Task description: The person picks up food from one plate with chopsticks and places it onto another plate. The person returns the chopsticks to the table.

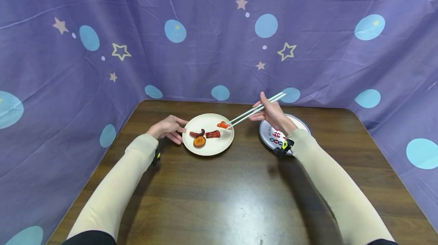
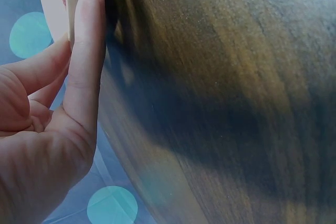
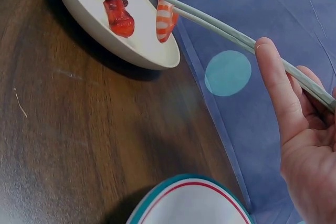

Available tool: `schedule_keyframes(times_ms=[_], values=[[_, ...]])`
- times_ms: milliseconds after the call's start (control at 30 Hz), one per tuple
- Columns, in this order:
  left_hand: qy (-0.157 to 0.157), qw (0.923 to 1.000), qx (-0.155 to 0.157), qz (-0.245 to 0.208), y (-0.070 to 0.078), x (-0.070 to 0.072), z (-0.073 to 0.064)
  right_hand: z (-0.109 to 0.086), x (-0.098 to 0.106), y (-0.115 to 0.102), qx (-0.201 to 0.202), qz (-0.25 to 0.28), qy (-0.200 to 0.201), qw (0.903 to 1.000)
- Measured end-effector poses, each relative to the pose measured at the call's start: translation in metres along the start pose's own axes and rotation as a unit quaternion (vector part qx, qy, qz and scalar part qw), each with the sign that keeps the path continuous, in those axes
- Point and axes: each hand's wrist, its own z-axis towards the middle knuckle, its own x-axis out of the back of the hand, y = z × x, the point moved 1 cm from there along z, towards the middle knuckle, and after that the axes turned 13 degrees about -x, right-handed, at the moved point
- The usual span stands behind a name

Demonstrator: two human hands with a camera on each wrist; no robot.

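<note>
A cream plate point(image 1: 208, 150) stands near the back of the table, its left rim gripped by my left hand point(image 1: 167, 128). In the left wrist view one long finger point(image 2: 86, 51) lies along the plate's outer side. My right hand point(image 1: 270, 113) holds a pair of pale green chopsticks point(image 1: 254, 111). Their tips pinch an orange-red shrimp point(image 3: 164, 17) with white stripes, over the plate's right side. On the plate lie a dark red ribbed piece of food point(image 1: 213, 134), a curled brown tentacle-like piece point(image 1: 197, 134) and a round orange-brown piece point(image 1: 199, 141).
Partly hidden under my right wrist, a white plate point(image 1: 267, 138) with a blue rim and red print stands on the right. The brown wooden table point(image 1: 205, 191) meets a purple curtain point(image 1: 212, 66) with stars and dots at its back and sides.
</note>
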Motion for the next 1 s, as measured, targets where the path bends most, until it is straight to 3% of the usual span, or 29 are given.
schedule_keyframes(times_ms=[1000], values=[[-0.001,1.0000,-0.002,0.000,0.000,0.000,-0.001,0.011,-0.037,0.027,-0.023,-0.062,-0.015,0.9977]])
